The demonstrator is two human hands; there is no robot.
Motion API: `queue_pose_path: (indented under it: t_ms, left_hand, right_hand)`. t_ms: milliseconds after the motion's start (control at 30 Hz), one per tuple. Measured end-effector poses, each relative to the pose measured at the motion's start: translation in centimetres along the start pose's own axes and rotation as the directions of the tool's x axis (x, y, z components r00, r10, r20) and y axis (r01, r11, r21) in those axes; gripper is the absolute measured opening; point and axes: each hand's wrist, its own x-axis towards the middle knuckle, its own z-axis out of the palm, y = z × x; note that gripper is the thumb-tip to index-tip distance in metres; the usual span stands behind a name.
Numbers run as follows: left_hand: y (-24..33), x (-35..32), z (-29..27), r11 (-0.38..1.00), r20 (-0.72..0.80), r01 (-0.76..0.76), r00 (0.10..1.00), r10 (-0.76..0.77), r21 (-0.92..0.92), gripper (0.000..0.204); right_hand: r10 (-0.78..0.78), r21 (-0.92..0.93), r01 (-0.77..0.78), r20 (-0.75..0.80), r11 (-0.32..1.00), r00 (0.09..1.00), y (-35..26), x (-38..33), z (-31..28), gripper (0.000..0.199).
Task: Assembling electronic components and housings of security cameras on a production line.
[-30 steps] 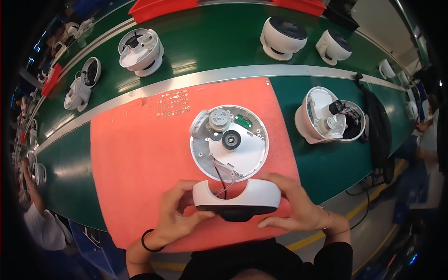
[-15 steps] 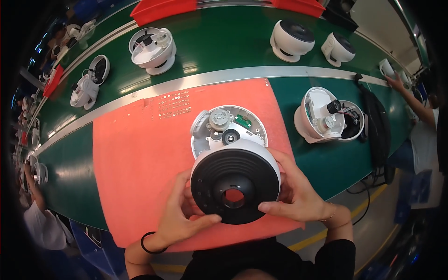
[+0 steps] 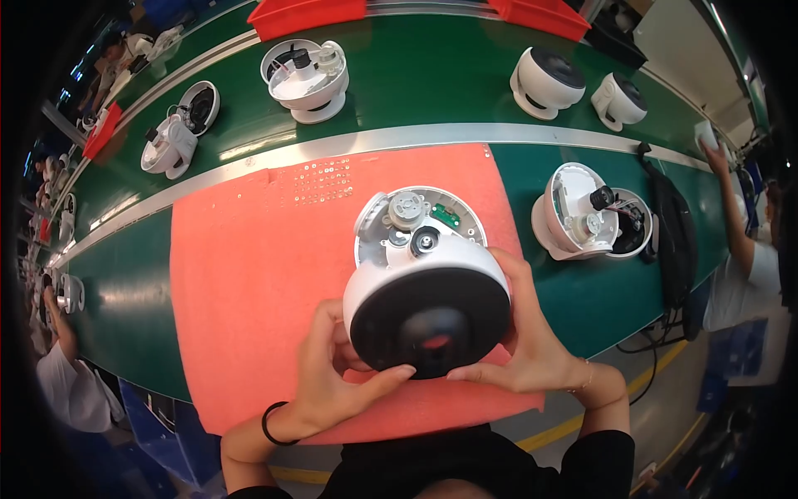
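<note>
Both hands hold a white dome-shaped camera housing [image 3: 416, 279] with a black round face [image 3: 430, 320] tilted up toward me. My left hand [image 3: 337, 374] grips its lower left side, thumb across the black face's lower rim. My right hand [image 3: 528, 345] wraps the right side, fingers under the rim. Just behind the housing lies a white round base plate [image 3: 416, 223] with a grey motor, a black hub and a small green circuit board, resting on an orange foam mat [image 3: 249, 283]. The housing hides the plate's near part.
A green conveyor belt [image 3: 416, 91] with a silver rail carries several white camera units, some opened [image 3: 306, 73], some closed [image 3: 544, 79]. Another opened unit [image 3: 586, 212] stands right of the mat beside a black cable. Red bins [image 3: 303, 15] sit at the back. Other people work at both sides.
The housing went from lying flat near the mat's front edge to being lifted and tilted, black face toward me, and now sits closer over the base plate. Units on the belt shifted right.
</note>
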Motion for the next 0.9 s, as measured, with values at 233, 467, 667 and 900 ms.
queue_pose_path:
  t_ms: [233,467,667,900]
  left_hand:
    - [-0.8,1.9,-4.1,1.000,-0.180,0.015,0.984,-0.013,0.007,0.061]
    - [-3.7,3.4,-2.4,0.993,-0.038,-0.053,0.998,0.049,-0.101,0.073]
    - [-3.1,0.9,-5.0,0.982,0.221,0.171,0.964,-0.149,-0.081,0.070]
    - [-2.4,-4.0,-6.0,0.916,0.185,0.355,0.929,-0.322,-0.186,0.070]
  right_hand:
    - [0.343,0.648,-0.260,-0.001,0.716,0.939,-1.3,1.7,-0.4,0.092]
    - [0.126,0.288,-0.129,0.030,0.949,0.992,-1.4,2.0,0.0,0.098]
    - [-0.118,-0.396,0.269,0.366,0.878,0.923,-1.5,-1.0,-1.6,0.077]
    - [0.021,-0.389,0.116,0.330,0.914,0.944,-0.8,-0.7,1.8,0.095]
